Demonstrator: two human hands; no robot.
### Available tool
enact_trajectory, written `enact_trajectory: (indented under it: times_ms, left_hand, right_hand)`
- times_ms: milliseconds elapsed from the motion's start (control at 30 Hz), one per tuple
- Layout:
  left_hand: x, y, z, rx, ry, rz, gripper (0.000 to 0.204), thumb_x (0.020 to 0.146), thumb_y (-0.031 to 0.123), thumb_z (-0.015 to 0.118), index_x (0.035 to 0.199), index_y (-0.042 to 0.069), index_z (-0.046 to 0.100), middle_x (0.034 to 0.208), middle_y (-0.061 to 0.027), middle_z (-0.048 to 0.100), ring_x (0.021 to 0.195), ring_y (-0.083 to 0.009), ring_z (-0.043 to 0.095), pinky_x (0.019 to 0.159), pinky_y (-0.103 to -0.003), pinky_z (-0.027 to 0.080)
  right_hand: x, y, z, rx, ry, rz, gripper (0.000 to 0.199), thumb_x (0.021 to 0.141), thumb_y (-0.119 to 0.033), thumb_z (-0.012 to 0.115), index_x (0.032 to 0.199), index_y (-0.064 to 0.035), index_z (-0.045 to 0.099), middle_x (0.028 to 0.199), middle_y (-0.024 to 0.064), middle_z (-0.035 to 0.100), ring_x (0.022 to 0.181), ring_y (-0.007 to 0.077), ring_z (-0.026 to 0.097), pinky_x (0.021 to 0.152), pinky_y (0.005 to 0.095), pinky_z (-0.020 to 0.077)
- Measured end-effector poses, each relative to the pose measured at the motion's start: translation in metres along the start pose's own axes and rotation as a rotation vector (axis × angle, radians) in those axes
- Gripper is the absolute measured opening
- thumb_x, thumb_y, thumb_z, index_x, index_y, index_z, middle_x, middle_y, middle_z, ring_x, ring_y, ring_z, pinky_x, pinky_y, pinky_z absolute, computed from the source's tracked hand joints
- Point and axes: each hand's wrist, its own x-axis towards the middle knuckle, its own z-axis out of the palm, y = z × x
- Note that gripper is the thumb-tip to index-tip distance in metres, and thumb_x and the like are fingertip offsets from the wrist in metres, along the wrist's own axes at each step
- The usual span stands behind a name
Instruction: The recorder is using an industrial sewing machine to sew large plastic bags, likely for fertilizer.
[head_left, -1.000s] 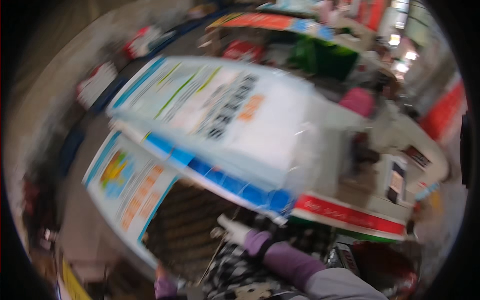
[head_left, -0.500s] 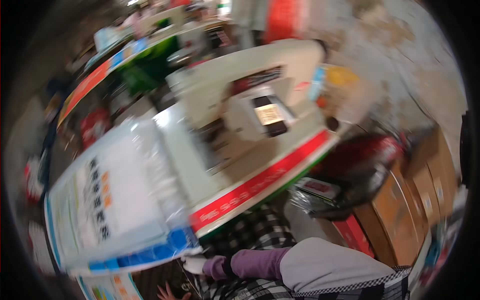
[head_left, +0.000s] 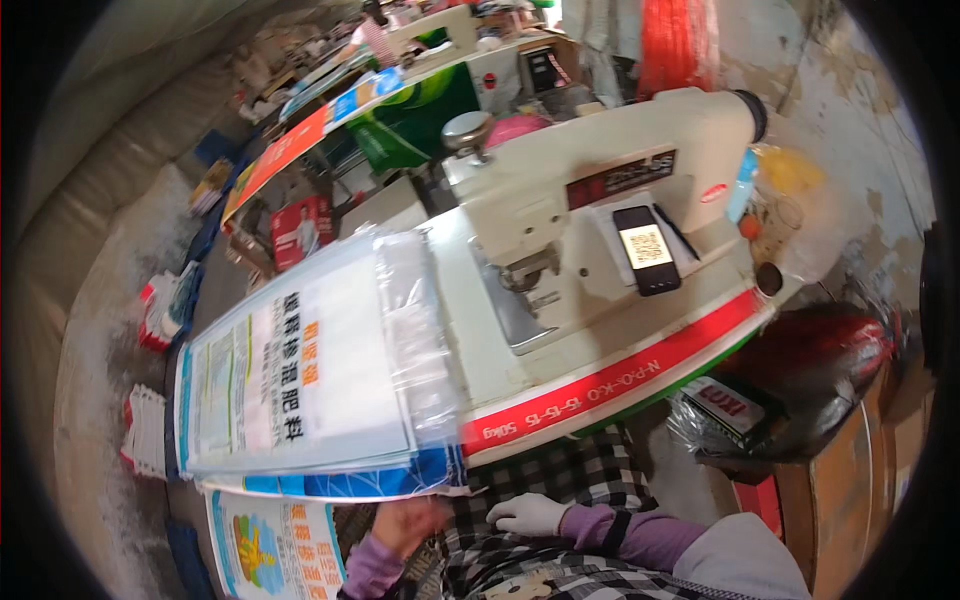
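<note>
My left hand (head_left: 411, 525), bare below a purple sleeve, is just under the table's front edge, beside a hanging printed sack (head_left: 275, 545). Motion smears its fingers. In a white glove, my right hand (head_left: 533, 515) lies over my black-and-white checked apron (head_left: 590, 470), fingers loosely extended and nothing visible in them. In front of both hands, a stack of white printed plastic sacks (head_left: 340, 370) lies on the left of the sewing table, its edge overhanging. The cream industrial sewing machine (head_left: 520, 200) stands right behind it.
A phone (head_left: 645, 250) with a lit code rests on the machine bed (head_left: 575, 335). Cardboard boxes (head_left: 840, 490) and a plastic-wrapped package (head_left: 725, 410) are at right. Red twine (head_left: 680, 45) hangs behind. Another person (head_left: 375, 35) is far off beside another machine.
My view has swung, so the table appears farther right and sharper. My right hand has come away from the sack corner to my lap. My left hand, earlier spread low, has risen toward the table edge.
</note>
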Motion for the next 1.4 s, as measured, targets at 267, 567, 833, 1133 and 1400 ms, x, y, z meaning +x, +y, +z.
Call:
enact_trajectory:
  times_ms: [267,567,833,1133,1400]
  left_hand:
    - [0.174,0.034,-0.095,0.764,0.444,-0.098,0.064,0.055,0.035,0.086,0.107,0.01,0.058,0.112,-0.0104,0.057,0.101,-0.0279,0.054,0.082,-0.04,0.044]
    - [0.173,0.051,-0.08,1.285,0.774,0.796,0.023,0.069,0.027,0.077,0.078,0.009,0.068,0.084,-0.0038,0.064,0.098,-0.0248,0.055,0.08,-0.04,0.042]
    - [0.114,0.054,-0.086,1.096,0.456,1.12,0.012,0.068,0.01,0.068,0.079,0.012,0.066,0.076,-0.0037,0.061,0.076,-0.0266,0.055,0.071,-0.039,0.042]
    - [0.066,0.028,-0.064,1.234,0.202,1.136,0.019,0.061,0.006,0.07,0.079,0.01,0.068,0.078,-0.0031,0.063,0.082,-0.0235,0.062,0.078,-0.042,0.047]
    - [0.084,0.028,-0.08,0.393,0.334,0.445,0.024,0.076,0.001,0.073,0.097,0.0,0.06,0.076,-0.0024,0.062,0.072,-0.0115,0.061,0.06,-0.025,0.051]
  right_hand:
    - [-0.007,-0.041,0.001,-0.168,0.031,-0.345,0.029,0.088,-0.029,0.051,0.107,-0.0107,0.062,0.095,0.0141,0.067,0.088,0.0344,0.063,0.081,0.0406,0.0496]
    - [0.043,-0.083,-0.087,0.116,0.549,-0.321,0.023,0.089,-0.015,0.053,0.104,-0.0005,0.064,0.087,0.0131,0.067,0.077,0.0201,0.065,0.072,0.0299,0.0503]
    - [0.094,-0.102,-0.13,0.264,0.755,-0.266,0.028,0.09,-0.02,0.053,0.103,0.001,0.065,0.094,0.0156,0.068,0.091,0.021,0.064,0.082,0.0324,0.0488]
    - [0.137,-0.069,-0.08,0.732,0.334,-0.135,0.029,0.092,-0.019,0.055,0.106,0.0035,0.065,0.097,0.0067,0.067,0.089,0.0131,0.061,0.08,0.0269,0.049]
    - [0.15,-0.117,-0.039,0.893,0.428,-0.32,0.023,0.084,-0.02,0.07,0.09,0.0027,0.068,0.079,0.0014,0.065,0.07,0.0092,0.058,0.062,0.027,0.046]
